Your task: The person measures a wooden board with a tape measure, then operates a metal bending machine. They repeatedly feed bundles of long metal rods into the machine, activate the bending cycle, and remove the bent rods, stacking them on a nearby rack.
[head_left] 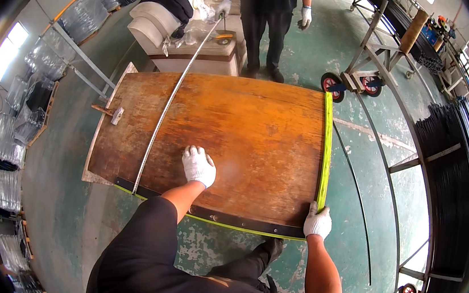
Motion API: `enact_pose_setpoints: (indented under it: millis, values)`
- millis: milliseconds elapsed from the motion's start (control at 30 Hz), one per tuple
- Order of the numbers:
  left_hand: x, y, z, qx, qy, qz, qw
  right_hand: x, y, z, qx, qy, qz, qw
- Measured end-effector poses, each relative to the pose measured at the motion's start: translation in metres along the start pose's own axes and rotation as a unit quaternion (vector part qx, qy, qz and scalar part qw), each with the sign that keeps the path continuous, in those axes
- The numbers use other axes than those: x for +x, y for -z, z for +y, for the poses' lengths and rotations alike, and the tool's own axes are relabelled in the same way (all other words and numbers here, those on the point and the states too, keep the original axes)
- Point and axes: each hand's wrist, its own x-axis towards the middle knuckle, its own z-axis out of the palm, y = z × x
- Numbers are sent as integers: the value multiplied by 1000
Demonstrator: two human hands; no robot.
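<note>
My left hand (pixel 198 165), in a white glove, rests flat with fingers apart on a brown wooden tabletop (pixel 248 125). My right hand (pixel 318 221), also gloved, grips the near right corner of the table where a yellow strip (pixel 325 150) runs along the right edge. A long thin metal rod (pixel 167 108) lies across the left part of the table. Its far end is held by the gloved hand (pixel 222 7) of another person standing beyond the table.
A hammer (pixel 111 112) lies at the table's left edge. White blocks and a dark cloth (pixel 172 8) sit on a stand behind the table. A wheeled metal cart (pixel 361 80) stands at the back right. Bundles of dark rods (pixel 460 170) fill racks on the right; more racks line the left.
</note>
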Motion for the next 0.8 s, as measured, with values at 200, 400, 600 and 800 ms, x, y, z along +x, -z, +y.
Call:
enact_pose_setpoints:
  millis: [200, 400, 600, 800]
  values:
    - [-1, -1, -1, 2, 1, 11, 1000, 0, 1, -1, -4, -1, -6, 1000]
    - [0, -2, -1, 7, -1, 7, 1000, 1, -2, 1, -2, 1, -4, 1000]
    - [0, 0, 0, -3, 0, 9, 1000, 1, -1, 1, -1, -2, -7, 1000]
    - [0, -2, -1, 1, 2, 13, 1000, 0, -1, 0, 1, 4, 5, 1000]
